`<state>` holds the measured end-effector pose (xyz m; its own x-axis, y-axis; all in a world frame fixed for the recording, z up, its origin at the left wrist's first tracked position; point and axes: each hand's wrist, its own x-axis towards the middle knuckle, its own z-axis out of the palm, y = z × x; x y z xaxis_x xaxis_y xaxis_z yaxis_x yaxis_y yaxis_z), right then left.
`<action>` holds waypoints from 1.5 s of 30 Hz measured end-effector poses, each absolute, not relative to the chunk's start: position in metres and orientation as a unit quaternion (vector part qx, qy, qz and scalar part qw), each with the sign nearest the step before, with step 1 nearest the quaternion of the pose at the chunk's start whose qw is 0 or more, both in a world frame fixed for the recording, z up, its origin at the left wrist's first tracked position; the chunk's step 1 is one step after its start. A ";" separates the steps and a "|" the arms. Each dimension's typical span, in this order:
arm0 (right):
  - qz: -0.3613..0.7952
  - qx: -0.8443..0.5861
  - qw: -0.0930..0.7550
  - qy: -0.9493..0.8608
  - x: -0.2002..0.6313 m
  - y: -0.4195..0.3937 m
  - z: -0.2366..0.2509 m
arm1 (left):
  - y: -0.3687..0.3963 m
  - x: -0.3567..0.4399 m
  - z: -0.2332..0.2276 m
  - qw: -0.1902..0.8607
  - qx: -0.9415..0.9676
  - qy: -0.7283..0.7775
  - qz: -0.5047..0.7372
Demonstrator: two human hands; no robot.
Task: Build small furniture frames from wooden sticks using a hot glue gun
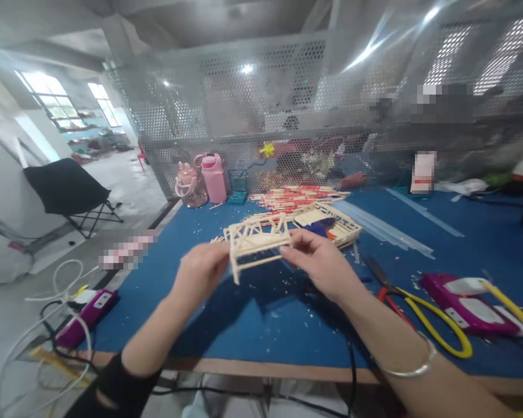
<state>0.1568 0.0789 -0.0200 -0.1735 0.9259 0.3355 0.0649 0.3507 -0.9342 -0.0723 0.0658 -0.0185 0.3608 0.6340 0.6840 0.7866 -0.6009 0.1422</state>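
Between my two hands, above the blue tabletop (253,325), is a small frame built of wooden sticks (261,241), with slanted pieces along its back and a leg pointing down. My left hand (203,267) grips its left end, the fingertips partly hidden behind it. The thumb and fingers of my right hand (316,258) pinch its right end. Just behind my right hand lies a larger stick-built tray (346,229) with a dark blue and orange tool (322,226) on it, partly covered.
Red-and-natural sticks (287,197) are heaped at the back, near a pink bottle (213,179). Clear strips (383,229) lie to the right. Yellow-handled scissors (440,325) and a purple power strip (466,307) are at front right; another power strip (87,316) is at the left edge.
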 end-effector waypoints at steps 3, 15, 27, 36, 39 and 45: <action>0.344 -0.402 0.527 -0.665 0.146 0.088 -0.033 | 0.109 -0.092 -0.023 0.176 -0.829 -0.394 -0.356; 0.385 -0.451 0.507 -0.625 0.141 0.104 -0.063 | 0.137 -0.089 -0.070 0.088 -0.828 -0.504 -0.232; 0.401 -0.530 0.357 -0.656 0.144 0.108 -0.078 | 0.156 -0.091 -0.067 0.047 -0.698 -0.713 -0.053; 0.414 -0.533 0.434 -0.597 0.143 0.106 -0.075 | 0.156 -0.099 -0.059 0.056 -0.629 -0.772 -0.078; 0.422 -0.518 0.470 -0.576 0.143 0.106 -0.077 | 0.157 -0.099 -0.061 0.059 -0.618 -0.779 -0.089; 0.432 -0.490 0.533 -0.538 0.147 0.106 -0.073 | 0.155 -0.105 -0.061 0.053 -0.625 -0.771 -0.106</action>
